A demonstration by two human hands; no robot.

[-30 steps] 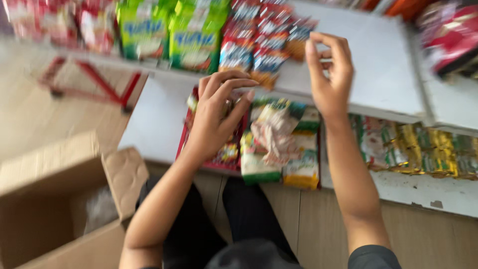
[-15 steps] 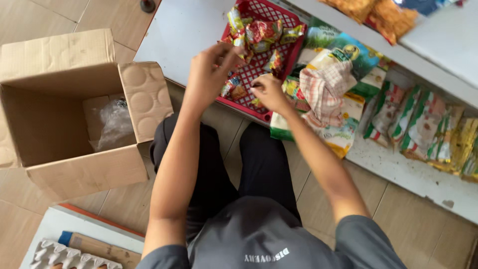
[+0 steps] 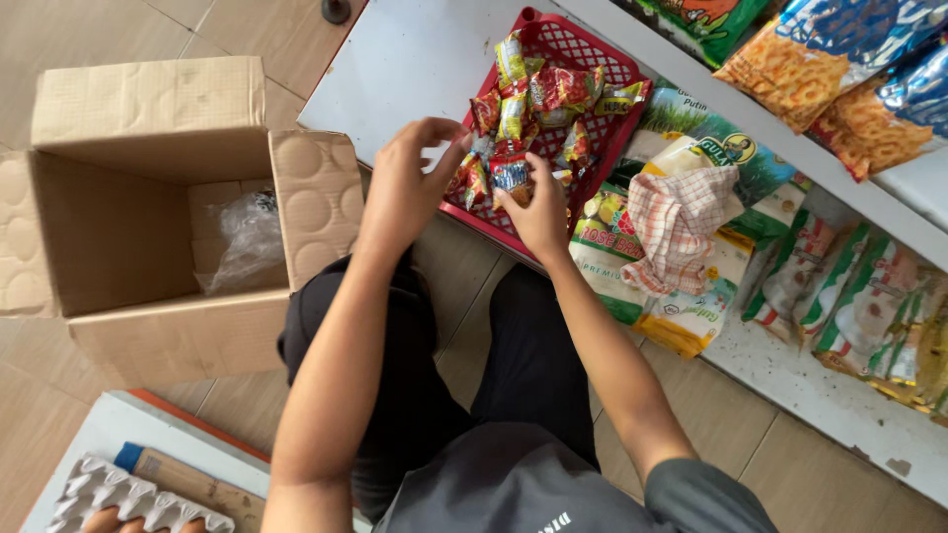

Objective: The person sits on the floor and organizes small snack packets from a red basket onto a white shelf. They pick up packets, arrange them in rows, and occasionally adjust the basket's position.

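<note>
A red plastic basket (image 3: 573, 49) full of small snack sachets (image 3: 538, 94) rests on a low white shelf (image 3: 415, 59). My right hand (image 3: 538, 212) pinches a small packet (image 3: 511, 176) at the basket's near edge. My left hand (image 3: 405, 188) hovers just left of it with the fingers curled and apart, the fingertips close to the sachets, holding nothing that I can see.
An open cardboard box (image 3: 148, 207) with a clear plastic bag (image 3: 242, 237) inside stands on the tiled floor to the left. A checked cloth (image 3: 681, 222) lies on bagged goods (image 3: 691, 148) right of the basket. An egg tray (image 3: 109, 494) shows at bottom left.
The view tilted down from the upper shelf to the floor and box. Both hands came down to the red basket, and the right hand now pinches a packet.
</note>
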